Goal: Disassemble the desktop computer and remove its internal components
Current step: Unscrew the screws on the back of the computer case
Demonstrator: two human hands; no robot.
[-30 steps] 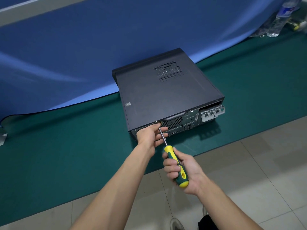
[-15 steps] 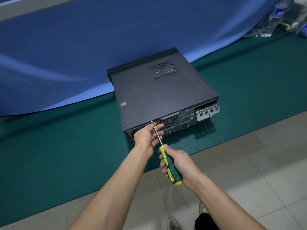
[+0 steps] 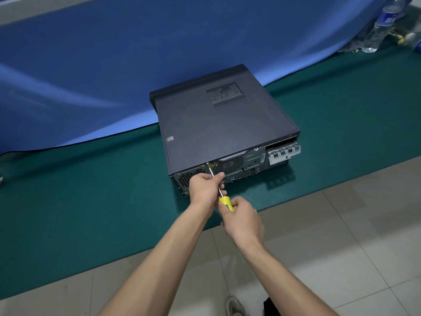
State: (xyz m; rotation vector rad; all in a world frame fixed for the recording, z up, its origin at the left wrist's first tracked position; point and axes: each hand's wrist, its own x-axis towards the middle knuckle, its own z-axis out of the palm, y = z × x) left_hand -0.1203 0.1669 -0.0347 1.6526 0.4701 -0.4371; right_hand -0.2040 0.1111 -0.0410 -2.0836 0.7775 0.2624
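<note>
A dark grey desktop computer case (image 3: 218, 124) lies flat on a green mat (image 3: 91, 201), its rear panel facing me and its lid closed. My right hand (image 3: 242, 221) grips the yellow-and-green handle of a screwdriver (image 3: 225, 202). The metal shaft runs up and left to a screw at the top edge of the rear panel (image 3: 207, 163). My left hand (image 3: 205, 187) pinches the shaft between its fingers just in front of the rear vents. A silver bracket (image 3: 284, 152) sticks out at the case's right rear corner.
A blue cloth (image 3: 114, 65) rises behind the case. Plastic water bottles (image 3: 385, 21) and small items lie at the far right corner. Tiled floor (image 3: 341, 247) lies in front of the mat. A shoe (image 3: 234, 306) shows at the bottom edge.
My right hand has turned on the handle and moved up closer to my left hand, covering most of the handle. The screwdriver tip stays at the same screw.
</note>
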